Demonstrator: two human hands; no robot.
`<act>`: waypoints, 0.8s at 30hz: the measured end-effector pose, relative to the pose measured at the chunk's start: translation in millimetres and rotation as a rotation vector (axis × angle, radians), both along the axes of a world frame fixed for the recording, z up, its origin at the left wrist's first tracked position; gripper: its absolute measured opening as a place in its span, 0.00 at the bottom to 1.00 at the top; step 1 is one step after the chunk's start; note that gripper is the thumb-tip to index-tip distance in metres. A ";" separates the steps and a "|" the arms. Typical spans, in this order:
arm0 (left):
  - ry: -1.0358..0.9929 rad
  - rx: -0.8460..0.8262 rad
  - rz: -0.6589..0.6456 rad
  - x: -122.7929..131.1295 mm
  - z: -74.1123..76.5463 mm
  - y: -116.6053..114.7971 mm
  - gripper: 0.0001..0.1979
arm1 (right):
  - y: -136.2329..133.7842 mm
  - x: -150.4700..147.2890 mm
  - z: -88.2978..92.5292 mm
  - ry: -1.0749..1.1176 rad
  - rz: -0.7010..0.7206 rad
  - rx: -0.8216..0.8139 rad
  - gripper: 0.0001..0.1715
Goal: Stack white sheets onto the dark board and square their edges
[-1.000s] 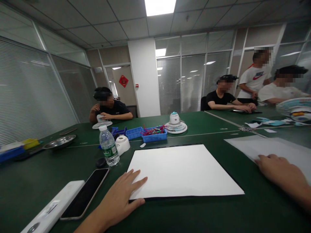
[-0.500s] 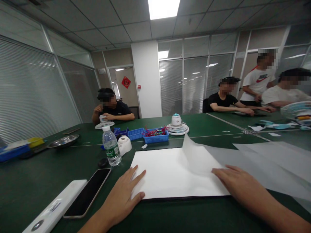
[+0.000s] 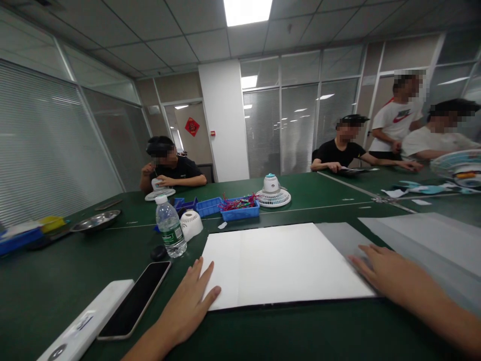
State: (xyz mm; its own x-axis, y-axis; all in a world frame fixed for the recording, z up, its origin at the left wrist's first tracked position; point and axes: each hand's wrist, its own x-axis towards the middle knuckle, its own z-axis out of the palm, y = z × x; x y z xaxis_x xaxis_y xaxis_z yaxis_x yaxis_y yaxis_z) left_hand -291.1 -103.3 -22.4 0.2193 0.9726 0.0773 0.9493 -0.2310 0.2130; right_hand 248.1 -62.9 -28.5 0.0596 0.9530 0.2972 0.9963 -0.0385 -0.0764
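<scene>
A white sheet of paper (image 3: 278,265) lies flat in front of me, with a dark edge showing beneath it. My left hand (image 3: 193,291) rests with spread fingers on its left edge. At the sheet's right edge, my right hand (image 3: 383,271) lies with fingers stretched out over a greyish translucent sheet (image 3: 334,235). Neither hand grips anything that I can see. Farther right lie more pale sheets (image 3: 424,235), partly behind my right forearm.
Left of the paper are a water bottle (image 3: 171,228), a phone (image 3: 137,301), a long white box (image 3: 86,321) and a white fan housing (image 3: 191,224). Beyond stand a blue bin (image 3: 240,213) of red wires and a small fan (image 3: 272,193). Several people sit or stand around the table.
The raised, curling corner of paper has gone down, and the sheet now lies flat. My right hand has moved right with its fingers extended. My left hand has shifted slightly left.
</scene>
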 end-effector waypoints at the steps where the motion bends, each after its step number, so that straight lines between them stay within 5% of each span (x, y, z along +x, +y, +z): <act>1: -0.019 -0.005 0.008 0.2 -0.5 0.6 0.38 | 3.4 8.6 -3.8 0.025 -0.023 -0.048 0.48; 6: -0.057 -0.035 0.026 2.3 3.2 -0.4 0.40 | 3.6 3.6 -6.3 0.075 -0.020 -0.112 0.49; 13: -0.076 -0.034 -0.005 1.0 6.0 -3.2 0.39 | -12.1 -41.8 -0.7 0.128 0.246 -0.023 0.41; 19: -0.076 -0.043 -0.006 -0.2 6.3 -2.8 0.39 | -6.5 -36.8 -11.6 0.074 0.114 -0.037 0.43; 24: -0.078 -0.028 -0.006 -1.1 7.0 -3.7 0.38 | -9.6 -40.3 -9.8 0.108 0.178 -0.093 0.42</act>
State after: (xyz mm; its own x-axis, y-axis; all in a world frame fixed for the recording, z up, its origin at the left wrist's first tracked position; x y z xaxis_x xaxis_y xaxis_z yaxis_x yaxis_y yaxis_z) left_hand -292.2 -106.9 -15.3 0.2195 0.9733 0.0675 0.9282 -0.2296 0.2929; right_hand 207.7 -72.5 -38.3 -0.0849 0.9743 0.2087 0.9743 0.1250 -0.1875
